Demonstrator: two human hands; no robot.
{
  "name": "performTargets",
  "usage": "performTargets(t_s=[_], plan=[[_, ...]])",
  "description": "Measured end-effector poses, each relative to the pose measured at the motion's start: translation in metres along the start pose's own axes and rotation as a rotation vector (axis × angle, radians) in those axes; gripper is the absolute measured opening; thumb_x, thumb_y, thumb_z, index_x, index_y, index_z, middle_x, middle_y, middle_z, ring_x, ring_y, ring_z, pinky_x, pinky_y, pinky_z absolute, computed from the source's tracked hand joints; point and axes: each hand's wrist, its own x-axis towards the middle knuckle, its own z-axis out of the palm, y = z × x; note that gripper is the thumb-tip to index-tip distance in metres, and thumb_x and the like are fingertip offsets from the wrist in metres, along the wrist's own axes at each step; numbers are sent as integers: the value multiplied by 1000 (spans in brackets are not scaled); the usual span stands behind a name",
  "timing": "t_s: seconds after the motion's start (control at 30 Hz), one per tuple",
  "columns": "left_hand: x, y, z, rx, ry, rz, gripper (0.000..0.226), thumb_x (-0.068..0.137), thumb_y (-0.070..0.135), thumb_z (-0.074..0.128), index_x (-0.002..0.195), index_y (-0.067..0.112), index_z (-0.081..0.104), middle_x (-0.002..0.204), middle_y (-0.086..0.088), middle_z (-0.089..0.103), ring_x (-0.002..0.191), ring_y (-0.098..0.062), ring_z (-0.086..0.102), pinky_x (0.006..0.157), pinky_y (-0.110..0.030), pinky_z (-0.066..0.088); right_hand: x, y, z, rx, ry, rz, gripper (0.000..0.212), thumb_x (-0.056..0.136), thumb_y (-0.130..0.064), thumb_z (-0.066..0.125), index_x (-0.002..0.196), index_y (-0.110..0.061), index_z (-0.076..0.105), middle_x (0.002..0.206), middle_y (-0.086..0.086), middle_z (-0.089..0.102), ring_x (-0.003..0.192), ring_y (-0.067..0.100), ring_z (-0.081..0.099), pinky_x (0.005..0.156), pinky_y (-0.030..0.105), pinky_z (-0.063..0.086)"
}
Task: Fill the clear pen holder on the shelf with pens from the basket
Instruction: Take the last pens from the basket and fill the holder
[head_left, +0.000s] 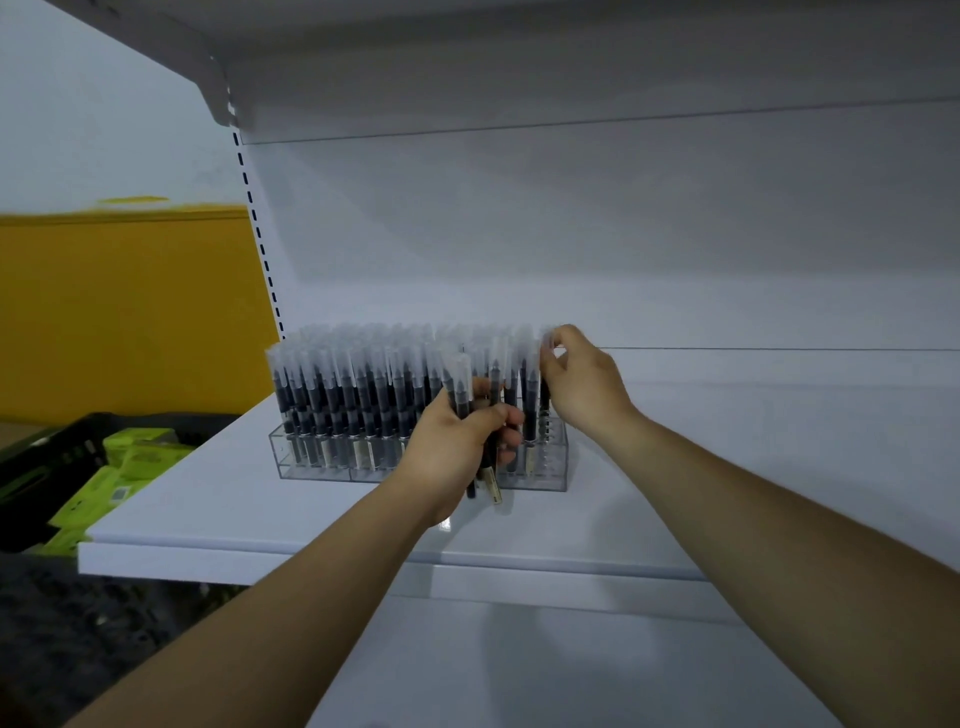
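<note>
The clear pen holder (332, 465) stands mid-frame on the white shelf (260, 509), packed with upright black pens (363, 384). Just in front of it, the left hand (457, 447) has its fingers curled around a small bundle of pens (460, 384). The right hand (582, 384) has its fingers pinching the cap of one pen (544, 400) at the holder's right end.

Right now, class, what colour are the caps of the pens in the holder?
The caps are frosted translucent white; the head view shows them.
</note>
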Motion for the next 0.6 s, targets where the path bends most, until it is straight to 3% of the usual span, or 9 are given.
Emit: performTargets(t_s=[0.13, 0.23, 0.33, 0.5, 0.6], plan=[[-1, 1, 1, -13, -2, 11, 7, 99, 4, 46, 105, 7, 47, 90, -11, 70, 73, -20, 68, 72, -40, 57, -6, 4, 0, -32, -22, 66, 24, 99, -34, 45, 100, -12, 53, 65, -2, 52, 60, 16, 49, 61, 29, 37], [0, 3, 2, -31, 7, 3, 8, 99, 4, 47, 105, 8, 49, 89, -12, 68, 76, -21, 69, 75, -41, 57, -11, -6, -10, 13, 93, 41, 21, 98, -35, 48, 101, -15, 53, 80, -6, 55, 76, 12, 51, 70, 26, 39], [0, 5, 7, -31, -4, 2, 7, 98, 5, 49, 104, 9, 51, 85, -10, 65, 76, -22, 68, 76, -43, 57, -18, -22, -23, 117, 165, -57, 22, 96, -33, 52, 84, -16, 58, 73, -11, 55, 69, 3, 50, 64, 20, 39], [0, 7, 17, 64, -64, 26, 14, 98, 7, 49, 107, 0, 57, 89, -14, 67, 76, -21, 69, 73, -39, 58, -32, -41, -25, 131, 17, -142, 30, 90, -30, 62, 61, -26, 55, 71, -8, 52, 61, -2, 49, 57, 8, 35], [-1, 6, 18, 101, -63, 34, 19, 98, 10, 50, 112, 0, 60, 101, -18, 71, 89, -26, 70, 80, -42, 59, -35, -44, -24, 133, 38, -116, 35, 92, -27, 58, 60, -17, 50, 64, -4, 48, 55, 0, 45, 52, 13, 34]])
